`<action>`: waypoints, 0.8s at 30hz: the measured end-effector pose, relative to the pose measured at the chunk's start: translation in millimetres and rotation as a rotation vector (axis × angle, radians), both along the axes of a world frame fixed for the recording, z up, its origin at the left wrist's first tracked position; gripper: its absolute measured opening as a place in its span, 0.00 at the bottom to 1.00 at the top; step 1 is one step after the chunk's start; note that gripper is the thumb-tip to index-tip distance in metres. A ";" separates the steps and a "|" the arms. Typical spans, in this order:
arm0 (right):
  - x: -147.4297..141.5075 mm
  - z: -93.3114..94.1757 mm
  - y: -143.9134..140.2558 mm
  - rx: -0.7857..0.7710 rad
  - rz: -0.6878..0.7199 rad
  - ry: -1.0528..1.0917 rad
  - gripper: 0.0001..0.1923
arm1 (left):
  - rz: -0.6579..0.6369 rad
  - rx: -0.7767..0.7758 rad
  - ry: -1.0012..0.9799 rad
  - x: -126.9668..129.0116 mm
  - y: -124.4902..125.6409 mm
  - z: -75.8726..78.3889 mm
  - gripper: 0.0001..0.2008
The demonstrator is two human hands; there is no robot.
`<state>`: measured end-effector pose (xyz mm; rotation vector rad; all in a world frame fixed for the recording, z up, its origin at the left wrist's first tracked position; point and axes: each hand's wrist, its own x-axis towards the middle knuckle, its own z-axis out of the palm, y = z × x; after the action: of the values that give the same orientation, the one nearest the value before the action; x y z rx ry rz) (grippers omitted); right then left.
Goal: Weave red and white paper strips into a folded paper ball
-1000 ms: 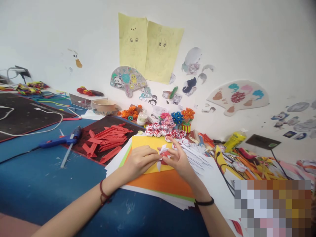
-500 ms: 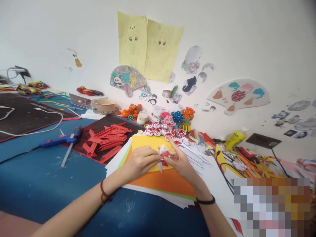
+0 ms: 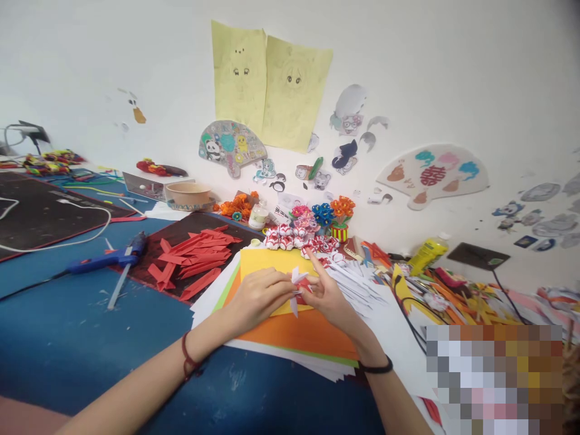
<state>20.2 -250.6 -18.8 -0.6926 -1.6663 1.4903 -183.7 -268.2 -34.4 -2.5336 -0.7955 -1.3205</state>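
My left hand [image 3: 259, 294] and my right hand [image 3: 330, 296] meet over a stack of coloured paper sheets [image 3: 299, 329]. Both pinch a small folded piece of red and white paper [image 3: 298, 285] between their fingertips. The right index finger sticks up above the piece. A dark red cord is on my left wrist and a black band on my right wrist. Just beyond the hands lies a row of small red and white folded paper pieces [image 3: 299, 240].
Red paper strips [image 3: 197, 257] lie on a dark mat to the left. A blue glue gun [image 3: 106, 260] rests on the blue table [image 3: 67, 338]. White paper strips [image 3: 357, 287], a yellow bottle [image 3: 428, 254], a bowl [image 3: 188, 194] and paper flowers [image 3: 338, 214] stand near the wall.
The hands keep working the small folded piece in the same place, with only slight finger movement. The view has shifted a little to the right.
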 end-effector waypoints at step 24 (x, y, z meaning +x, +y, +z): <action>-3.5 4.9 -4.0 0.138 -0.080 -0.038 0.51 | 0.058 -0.217 -0.229 -1.0 -4.1 1.4 0.07</action>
<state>16.7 -254.6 -13.8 -0.7074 -1.7309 1.3009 -184.7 -272.3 -33.0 -2.5226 -1.1032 -1.6060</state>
